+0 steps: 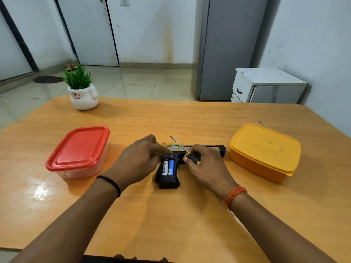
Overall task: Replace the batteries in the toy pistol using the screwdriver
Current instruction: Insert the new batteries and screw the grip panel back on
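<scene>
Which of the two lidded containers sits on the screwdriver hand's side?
The yellow container, opaque throughout, lies beside the right hand, which grips the screwdriver. The red-lidded container, clear-bodied, lies opposite.

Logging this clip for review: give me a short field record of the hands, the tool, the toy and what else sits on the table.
left hand: rests on the black plastic toy pistol near its grip
right hand: holds the black-and-yellow screwdriver, tip pointing up and away
battery bay: open, two batteries seated
left of pistol: red-lidded clear box
right of pistol: yellow lidded box
far left: white potted plant
surface: wooden table
</scene>
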